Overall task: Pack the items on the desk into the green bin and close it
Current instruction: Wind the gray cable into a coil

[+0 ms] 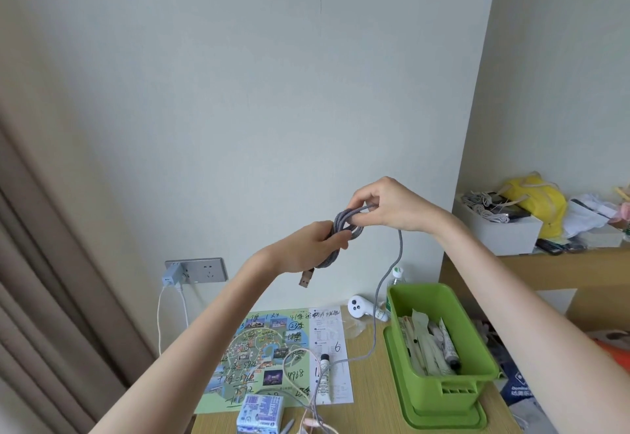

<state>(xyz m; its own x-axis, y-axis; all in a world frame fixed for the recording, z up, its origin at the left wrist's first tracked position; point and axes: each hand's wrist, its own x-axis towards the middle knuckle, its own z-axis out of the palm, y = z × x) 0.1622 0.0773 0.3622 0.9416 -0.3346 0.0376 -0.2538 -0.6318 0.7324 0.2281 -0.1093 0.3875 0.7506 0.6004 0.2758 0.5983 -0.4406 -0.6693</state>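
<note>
**Head view: cable half coiled, bin partly filled, lid not on**

You are mid-pack. Your left hand [315, 246] holds a bundle of grey cable [344, 225] up in the air above the worktop [375, 409], its grip curled round the loops, with the plug end [305, 278] dangling below. Your right hand [385, 205] pinches the top of the same bundle, so that grip is closed on the cable too. The loose tail hangs from the right hand down to the worktop, so the coiling is not finished.

Done so far, by the look of it: the green bin [439, 382] stands at the right of the worktop and already holds tubes and flat packets. It sits on what seems to be its lid [453, 421], so it is open.

Left to do:
- finish the coil and drop it in
- tube [324, 379], lying on the papers
- tissue pack [260, 411], at the near edge
- white cord [296, 365], looped over the map [259, 348]
- white controller [358, 307], just left of the bin
- maybe the map itself
- pull the lid out and shut the bin

I'd call it roughly half done.
</note>
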